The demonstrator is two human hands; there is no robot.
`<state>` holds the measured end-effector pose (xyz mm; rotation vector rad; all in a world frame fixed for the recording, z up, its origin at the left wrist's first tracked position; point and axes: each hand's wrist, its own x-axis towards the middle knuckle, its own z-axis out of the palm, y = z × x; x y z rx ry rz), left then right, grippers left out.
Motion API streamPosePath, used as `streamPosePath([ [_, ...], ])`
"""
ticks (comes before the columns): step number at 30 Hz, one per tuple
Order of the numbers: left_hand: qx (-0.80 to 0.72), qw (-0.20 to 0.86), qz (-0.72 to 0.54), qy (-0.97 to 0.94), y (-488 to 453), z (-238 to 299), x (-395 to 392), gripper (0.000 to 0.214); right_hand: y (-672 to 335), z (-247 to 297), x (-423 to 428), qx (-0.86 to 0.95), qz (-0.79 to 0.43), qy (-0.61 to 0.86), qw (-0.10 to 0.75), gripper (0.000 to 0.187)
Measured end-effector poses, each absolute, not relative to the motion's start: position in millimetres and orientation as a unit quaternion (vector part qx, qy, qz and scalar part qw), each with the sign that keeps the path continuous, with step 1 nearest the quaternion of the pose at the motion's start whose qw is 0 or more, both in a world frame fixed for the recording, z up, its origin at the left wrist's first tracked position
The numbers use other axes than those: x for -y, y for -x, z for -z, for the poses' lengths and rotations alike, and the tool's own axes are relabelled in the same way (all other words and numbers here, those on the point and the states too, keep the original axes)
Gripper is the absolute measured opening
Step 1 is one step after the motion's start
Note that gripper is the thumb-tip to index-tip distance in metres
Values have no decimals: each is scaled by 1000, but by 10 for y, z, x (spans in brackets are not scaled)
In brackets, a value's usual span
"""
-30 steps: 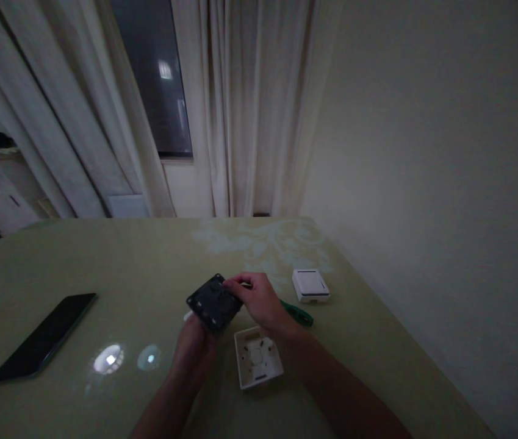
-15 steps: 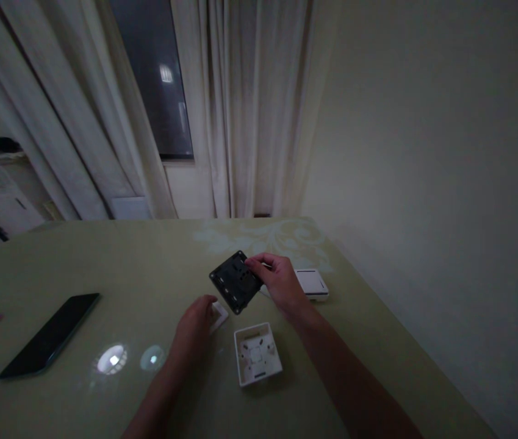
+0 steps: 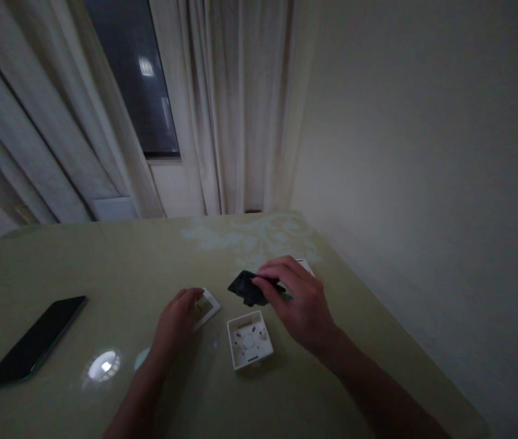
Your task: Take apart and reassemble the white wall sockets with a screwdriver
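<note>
My right hand (image 3: 298, 302) grips a black square switch module (image 3: 247, 288) by its right edge, low over the green table (image 3: 103, 262), just beyond a white open back box (image 3: 248, 339). My left hand (image 3: 174, 320) rests on the table with its fingertips on a white frame plate (image 3: 206, 306); its fingers are curled over the plate's near edge. A bit of a green tool handle (image 3: 287, 296) shows under my right hand. The corner of a white switch (image 3: 305, 264) peeks out behind my right fingers.
A black phone (image 3: 32, 341) lies flat at the left of the table. Two lamp reflections (image 3: 102, 364) shine on the tabletop in front of it. Curtains and a dark window stand behind the table, a plain wall runs along its right edge.
My left hand let go of the black module and dropped onto the white frame plate. My right hand carried the module right and lowered it toward the table behind the back box.
</note>
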<state>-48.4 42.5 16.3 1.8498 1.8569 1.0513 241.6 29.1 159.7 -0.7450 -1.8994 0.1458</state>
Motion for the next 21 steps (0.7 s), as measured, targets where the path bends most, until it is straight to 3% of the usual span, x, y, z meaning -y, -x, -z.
streamPosePath([
  [8, -615, 211, -409, -640, 352, -361, -344, 40, -2666, -675, -40, 883, 110, 170, 424, 23],
  [15, -489, 372, -388, -687, -41, -447, -86, 32, -2586, -490, -64, 921, 94, 131, 354, 12],
  [17, -452, 410, -371, -700, -67, -429, -45, 32, -2561, -433, -98, 925, 81, 133, 346, 17],
  [21, -433, 426, -333, -721, -52, -349, -20, 60, -2599, -359, -157, 914, 29, 165, 369, 25],
])
